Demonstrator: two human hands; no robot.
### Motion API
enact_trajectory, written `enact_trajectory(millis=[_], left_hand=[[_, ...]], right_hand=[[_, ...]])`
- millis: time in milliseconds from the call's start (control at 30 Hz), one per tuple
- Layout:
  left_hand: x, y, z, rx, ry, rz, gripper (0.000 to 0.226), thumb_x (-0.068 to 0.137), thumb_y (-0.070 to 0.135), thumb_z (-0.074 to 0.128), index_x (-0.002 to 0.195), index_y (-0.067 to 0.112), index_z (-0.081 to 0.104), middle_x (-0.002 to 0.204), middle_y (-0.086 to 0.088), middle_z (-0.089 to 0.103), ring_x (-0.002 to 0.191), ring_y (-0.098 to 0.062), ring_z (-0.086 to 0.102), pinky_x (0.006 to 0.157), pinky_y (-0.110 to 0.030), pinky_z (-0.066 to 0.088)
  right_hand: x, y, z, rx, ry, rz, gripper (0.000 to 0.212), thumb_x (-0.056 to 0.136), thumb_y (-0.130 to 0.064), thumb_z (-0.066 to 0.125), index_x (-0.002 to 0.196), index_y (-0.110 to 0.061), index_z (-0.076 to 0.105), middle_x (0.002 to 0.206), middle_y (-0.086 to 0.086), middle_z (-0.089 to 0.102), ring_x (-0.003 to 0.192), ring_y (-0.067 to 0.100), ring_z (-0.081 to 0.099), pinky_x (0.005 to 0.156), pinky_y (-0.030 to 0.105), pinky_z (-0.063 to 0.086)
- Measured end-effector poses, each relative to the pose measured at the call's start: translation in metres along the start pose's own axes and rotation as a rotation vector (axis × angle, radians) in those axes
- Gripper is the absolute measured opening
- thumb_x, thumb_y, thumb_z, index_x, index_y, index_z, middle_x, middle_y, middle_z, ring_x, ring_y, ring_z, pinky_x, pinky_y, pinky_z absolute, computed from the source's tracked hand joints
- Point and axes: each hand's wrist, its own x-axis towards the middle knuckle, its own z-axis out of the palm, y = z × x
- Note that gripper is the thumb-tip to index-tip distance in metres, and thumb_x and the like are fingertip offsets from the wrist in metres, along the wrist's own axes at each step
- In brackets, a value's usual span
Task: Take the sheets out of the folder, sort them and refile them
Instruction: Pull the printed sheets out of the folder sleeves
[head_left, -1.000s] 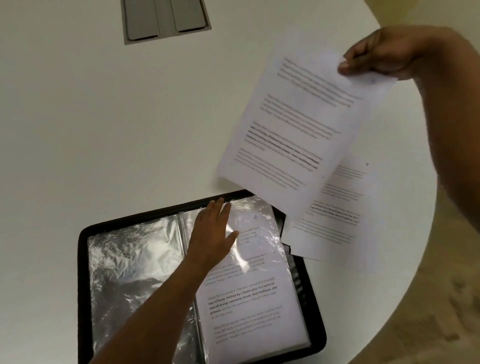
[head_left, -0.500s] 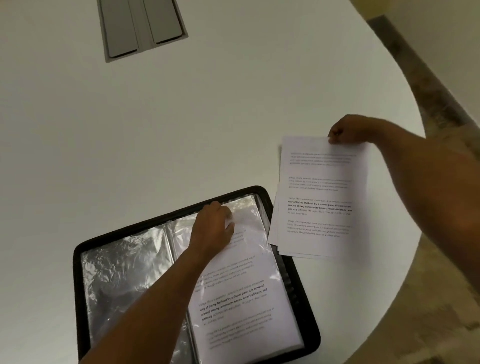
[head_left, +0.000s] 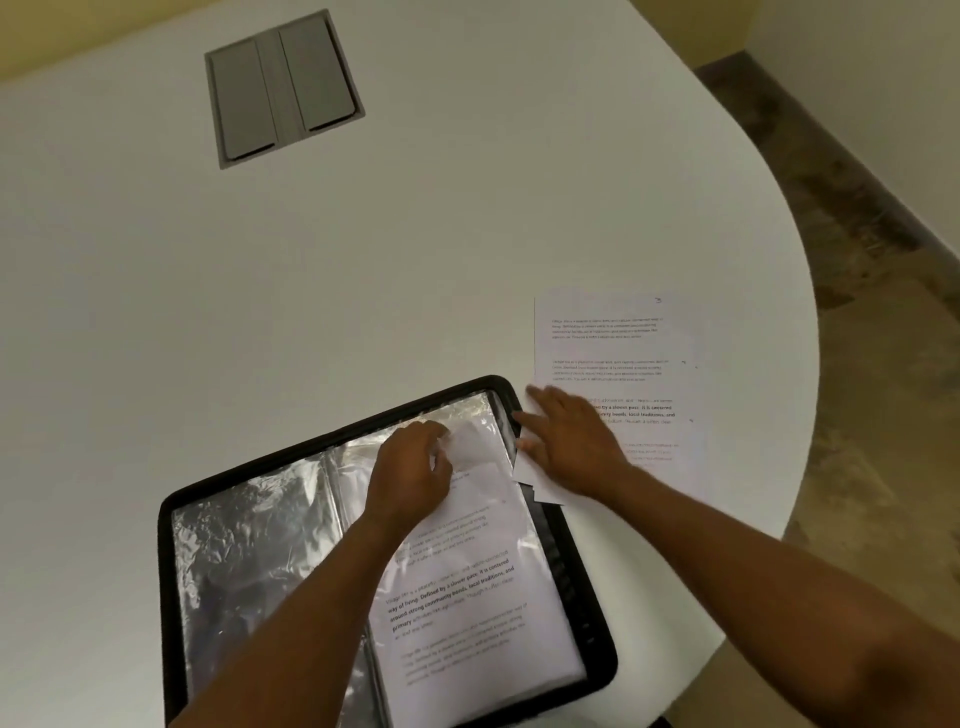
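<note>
A black folder (head_left: 171, 571) with clear plastic sleeves lies open near the table's front edge. A printed sheet (head_left: 467, 597) sits inside its right-hand sleeve. My left hand (head_left: 410, 467) is over that sleeve's top, its fingers curled and pinching the upper edge of the plastic or sheet. A stack of loose printed sheets (head_left: 623, 353) lies on the table just right of the folder. My right hand (head_left: 566, 441) rests on the stack's left edge with its fingers spread, next to the folder's top right corner.
The white table (head_left: 363, 260) has a rounded edge on the right, with floor beyond it. A grey hatch (head_left: 283, 88) with two flaps is set into the table at the back.
My right hand laid the sheet it held in the air onto the stack, let go, and moved left to the stack's edge. My left hand curled from flat to pinching the sleeve's top.
</note>
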Motion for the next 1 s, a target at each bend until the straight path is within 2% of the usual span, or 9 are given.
enact_trajectory(millis=[100,300,433,567,633,700,833,900,1000], left_hand=[[-0.009,-0.001,-0.005,-0.047,0.042,-0.046,0.011,0.079,0.009,0.059,0.089,0.011,0.063,0.09,0.0,0.063,0.088,-0.018,0.056,0.076,-0.028,0.041],[-0.036,-0.009,-0.022,-0.256,0.173,-0.197,0.022,0.082,-0.004,0.061,0.089,0.015,0.069,0.113,0.002,0.063,0.112,-0.015,0.054,0.1,-0.03,0.041],[-0.057,-0.008,-0.031,-0.331,0.16,-0.224,0.032,0.091,-0.002,0.053,0.101,0.023,0.07,0.136,-0.004,0.055,0.127,-0.019,0.05,0.107,-0.038,0.041],[-0.068,0.001,-0.032,-0.322,0.211,-0.23,0.033,0.096,0.005,0.049,0.124,0.016,0.064,0.142,0.011,0.048,0.127,-0.014,0.05,0.104,-0.042,0.044],[-0.073,0.003,-0.035,-0.387,0.295,-0.271,0.035,0.097,0.006,0.049,0.131,0.009,0.058,0.13,0.033,0.048,0.105,0.005,0.057,0.09,-0.025,0.051],[-0.079,0.005,-0.041,-0.454,0.389,-0.334,0.033,0.097,0.004,0.048,0.127,0.008,0.061,0.138,0.023,0.047,0.096,0.018,0.052,0.07,-0.002,0.043],[-0.087,-0.012,-0.055,-0.666,0.464,-0.477,0.031,0.092,0.002,0.049,0.103,0.016,0.074,0.147,0.0,0.044,0.133,-0.015,0.042,0.093,-0.017,0.043],[-0.09,-0.023,-0.064,-0.847,0.477,-0.58,0.033,0.085,0.003,0.053,0.088,0.025,0.077,0.131,-0.004,0.061,0.112,-0.025,0.06,0.084,-0.036,0.048],[-0.094,-0.038,-0.085,-1.036,0.541,-0.723,0.035,0.085,-0.002,0.045,0.077,0.018,0.072,0.072,-0.007,0.068,0.059,-0.018,0.061,0.053,-0.022,0.046]], right_hand=[[-0.016,0.0,0.011,-0.002,-0.085,0.052,0.075,0.089,-0.063,-0.001,0.155,-0.03,0.014,0.164,0.0,0.003,0.151,0.022,0.002,0.12,0.04,0.002],[-0.032,0.037,0.011,-0.181,-0.09,-0.014,0.057,0.104,-0.045,0.018,0.155,-0.028,0.0,0.163,-0.001,-0.009,0.15,0.02,-0.007,0.12,0.039,-0.003],[-0.037,0.031,-0.004,-0.182,0.015,0.036,0.056,0.103,-0.045,0.021,0.155,-0.023,0.016,0.164,0.005,0.005,0.151,0.023,0.004,0.121,0.041,0.003],[-0.05,-0.023,-0.014,0.188,0.165,-0.07,0.048,0.099,-0.046,0.04,0.134,-0.015,0.051,0.139,0.009,0.053,0.128,0.03,0.047,0.103,0.041,0.038],[-0.058,-0.05,-0.009,0.322,0.101,-0.082,0.052,0.096,-0.053,0.039,0.134,-0.019,0.05,0.132,0.004,0.056,0.121,0.024,0.051,0.096,0.038,0.043],[-0.068,-0.067,-0.002,0.374,0.096,-0.092,0.057,0.097,-0.055,0.041,0.14,-0.02,0.047,0.136,0.001,0.054,0.125,0.021,0.047,0.1,0.035,0.041],[-0.087,-0.091,0.012,0.288,0.045,-0.194,0.063,0.092,-0.062,0.044,0.14,-0.022,0.048,0.135,0.0,0.054,0.122,0.018,0.049,0.099,0.03,0.04],[-0.093,-0.106,0.017,0.323,-0.121,-0.151,0.068,0.089,-0.07,0.042,0.139,-0.025,0.048,0.135,-0.003,0.056,0.121,0.016,0.052,0.099,0.033,0.044],[-0.096,-0.134,0.028,0.367,-0.392,-0.117,0.069,0.088,-0.073,0.041,0.137,-0.026,0.051,0.13,-0.001,0.062,0.117,0.019,0.059,0.099,0.036,0.046]])
